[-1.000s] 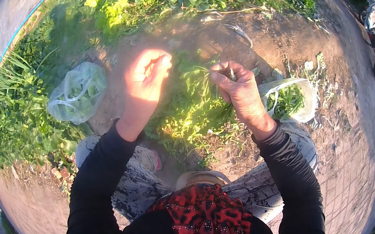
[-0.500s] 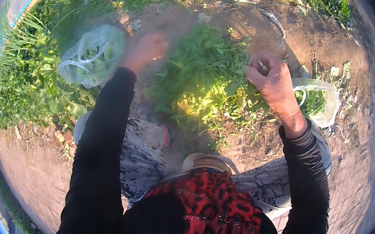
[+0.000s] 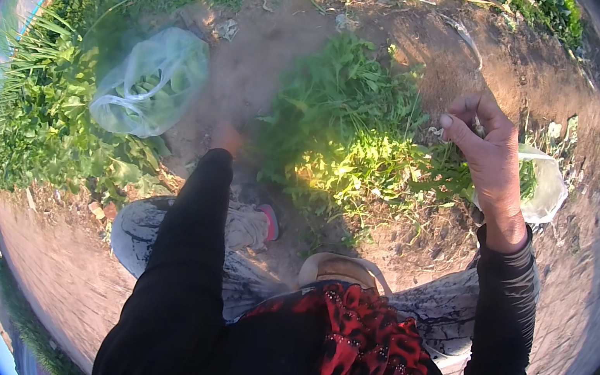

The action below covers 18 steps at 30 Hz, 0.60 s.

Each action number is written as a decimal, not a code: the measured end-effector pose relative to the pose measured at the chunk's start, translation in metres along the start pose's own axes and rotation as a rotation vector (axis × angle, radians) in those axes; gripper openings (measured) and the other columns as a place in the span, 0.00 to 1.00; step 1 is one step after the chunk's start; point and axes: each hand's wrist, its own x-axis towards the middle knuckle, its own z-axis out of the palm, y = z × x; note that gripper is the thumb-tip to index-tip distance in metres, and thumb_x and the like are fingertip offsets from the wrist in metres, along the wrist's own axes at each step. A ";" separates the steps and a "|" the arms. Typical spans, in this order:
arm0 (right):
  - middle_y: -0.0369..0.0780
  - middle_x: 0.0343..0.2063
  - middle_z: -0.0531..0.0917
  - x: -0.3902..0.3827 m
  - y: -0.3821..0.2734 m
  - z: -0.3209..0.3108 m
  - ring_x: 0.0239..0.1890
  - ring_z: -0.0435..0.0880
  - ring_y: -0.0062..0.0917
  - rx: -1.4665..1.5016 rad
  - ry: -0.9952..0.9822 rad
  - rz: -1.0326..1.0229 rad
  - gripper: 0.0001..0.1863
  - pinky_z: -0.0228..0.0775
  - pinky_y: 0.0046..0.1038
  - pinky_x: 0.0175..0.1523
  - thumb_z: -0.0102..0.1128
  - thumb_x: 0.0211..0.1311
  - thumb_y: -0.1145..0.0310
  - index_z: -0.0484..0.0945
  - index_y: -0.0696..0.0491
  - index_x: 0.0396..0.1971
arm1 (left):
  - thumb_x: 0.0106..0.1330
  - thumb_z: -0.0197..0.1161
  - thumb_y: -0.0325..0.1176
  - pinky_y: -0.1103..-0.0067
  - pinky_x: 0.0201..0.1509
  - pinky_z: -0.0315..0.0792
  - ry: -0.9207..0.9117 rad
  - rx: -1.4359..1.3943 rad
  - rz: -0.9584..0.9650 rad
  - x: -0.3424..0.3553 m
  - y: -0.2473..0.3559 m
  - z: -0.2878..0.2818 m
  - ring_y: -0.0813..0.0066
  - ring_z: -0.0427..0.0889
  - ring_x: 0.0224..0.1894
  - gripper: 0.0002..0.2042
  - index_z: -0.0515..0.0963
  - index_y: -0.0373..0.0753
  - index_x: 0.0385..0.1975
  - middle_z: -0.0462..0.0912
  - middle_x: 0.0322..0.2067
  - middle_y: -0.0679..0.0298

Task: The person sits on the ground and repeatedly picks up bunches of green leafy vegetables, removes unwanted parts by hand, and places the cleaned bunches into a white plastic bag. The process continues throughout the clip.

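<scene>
Greens (image 3: pixel 347 89) spread over the soil (image 3: pixel 249 38) ahead of me, between my hands; rooted or loose, I cannot tell. My right hand (image 3: pixel 489 155), out to their right, has its fingers curled in, thumb near forefinger, apparently around a pale bit (image 3: pixel 479 126) too small to name. If that pinch slackens, it could drop and be lost. My left hand (image 3: pixel 230 142) is only a blur past my cuff (image 3: pixel 216 162), so its grip I cannot tell. The right bag (image 3: pixel 549 197) gapes close by my right wrist; a careless swing could knock it and spill its leaves (image 3: pixel 526 179). The left bag (image 3: pixel 152 82) might snag on my arm.
</scene>
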 end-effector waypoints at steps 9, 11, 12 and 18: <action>0.27 0.27 0.72 0.015 0.005 0.003 0.31 0.71 0.11 0.239 0.005 0.104 0.10 0.66 0.16 0.39 0.65 0.56 0.74 0.76 0.55 0.38 | 0.56 0.63 0.33 0.63 0.41 0.74 0.304 -0.190 0.267 0.004 0.078 -0.065 0.52 0.82 0.39 0.12 0.79 0.35 0.38 0.82 0.36 0.50; 0.27 0.26 0.72 0.021 0.005 0.003 0.29 0.71 0.10 0.297 -0.024 0.124 0.09 0.65 0.15 0.36 0.64 0.56 0.74 0.76 0.55 0.37 | 0.58 0.63 0.32 0.69 0.34 0.74 0.218 -0.470 0.325 -0.007 0.122 -0.116 0.61 0.82 0.31 0.09 0.77 0.34 0.36 0.82 0.31 0.56; 0.26 0.25 0.72 0.021 0.005 0.003 0.27 0.70 0.09 0.300 -0.029 0.124 0.09 0.63 0.14 0.34 0.65 0.56 0.75 0.77 0.56 0.36 | 0.58 0.63 0.31 0.73 0.32 0.73 0.172 -0.592 0.369 -0.022 0.142 -0.142 0.67 0.81 0.29 0.08 0.77 0.35 0.35 0.82 0.30 0.59; 0.27 0.21 0.72 0.015 -0.002 0.006 0.21 0.69 0.08 0.185 -0.124 -0.066 0.05 0.60 0.13 0.26 0.64 0.57 0.75 0.79 0.55 0.34 | 0.61 0.62 0.30 0.84 0.29 0.69 -0.069 -0.931 0.694 -0.127 0.230 -0.258 0.85 0.74 0.24 0.03 0.77 0.40 0.32 0.77 0.24 0.70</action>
